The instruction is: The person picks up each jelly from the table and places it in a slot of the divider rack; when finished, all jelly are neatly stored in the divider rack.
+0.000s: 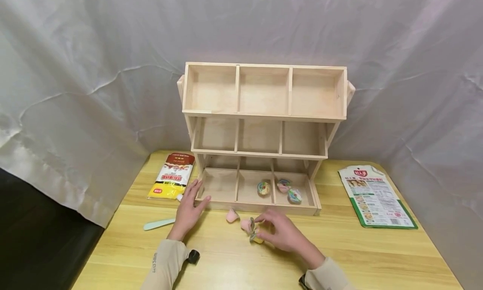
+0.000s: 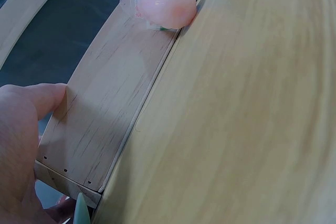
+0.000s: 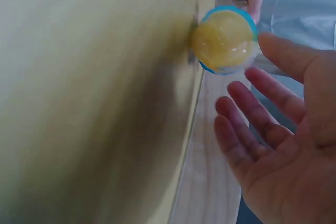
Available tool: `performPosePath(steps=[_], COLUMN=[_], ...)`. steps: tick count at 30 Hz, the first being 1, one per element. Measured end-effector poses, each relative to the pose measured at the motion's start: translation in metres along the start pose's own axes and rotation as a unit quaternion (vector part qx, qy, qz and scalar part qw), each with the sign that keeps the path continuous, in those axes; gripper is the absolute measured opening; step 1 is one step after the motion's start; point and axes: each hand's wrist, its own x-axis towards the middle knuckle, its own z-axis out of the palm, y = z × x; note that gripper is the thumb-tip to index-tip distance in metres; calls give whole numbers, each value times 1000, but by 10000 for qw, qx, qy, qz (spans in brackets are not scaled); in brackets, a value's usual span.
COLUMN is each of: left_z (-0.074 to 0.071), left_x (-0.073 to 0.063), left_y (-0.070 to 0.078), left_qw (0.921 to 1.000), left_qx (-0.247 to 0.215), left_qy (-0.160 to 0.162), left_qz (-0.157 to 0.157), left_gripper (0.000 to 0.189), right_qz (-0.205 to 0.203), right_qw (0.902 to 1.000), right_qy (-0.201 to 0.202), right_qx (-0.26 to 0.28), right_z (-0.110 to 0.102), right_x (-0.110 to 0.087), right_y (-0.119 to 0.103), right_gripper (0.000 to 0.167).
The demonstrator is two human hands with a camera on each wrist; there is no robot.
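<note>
My left hand (image 1: 188, 212) rests at the left front corner of the wooden rack's (image 1: 260, 207) bottom tier. Its thumb touches the top edge of the front board (image 2: 100, 93) in the left wrist view. My right hand (image 1: 283, 232) is beside a yellow jelly cup (image 1: 258, 238), with loosely bent fingers and a gap between thumb and forefinger. The right wrist view has the yellow jelly cup (image 3: 223, 40) near the thumb tip; firm contact is unclear. Two pink jelly cups (image 1: 232, 216) are on the table just left of it, before the rack.
One jelly cup (image 1: 263, 188) sits in the bottom tier's middle compartment, two (image 1: 294, 196) in the right one. A red and yellow packet (image 1: 173, 175) and a pale green spatula-like tool (image 1: 159, 224) lie left, a green and white packet (image 1: 377, 196) right.
</note>
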Motion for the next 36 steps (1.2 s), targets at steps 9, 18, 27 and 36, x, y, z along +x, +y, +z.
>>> performPosePath(steps=[9,18,27,36], left_z=[2,0,1,0], left_x=[0,0,1,0], left_y=[-1,-1,-1,1], left_qw=[10000,10000,10000,10000], left_qx=[4,-19,-46,-44], left_qy=[59,21,29,16], left_qz=[33,18,5,5], left_gripper=[70,70,70,71], right_qz=[-61,56,64,92], right_qw=[9998,9994,9992,9994], right_qy=[-178,-276,-245,-56], right_qx=[41,209,294,321], right_z=[12,11,9,3], right_x=[-2,1,2,1], right_y=[2,0,1,-1], right_gripper=[31,30,28,31])
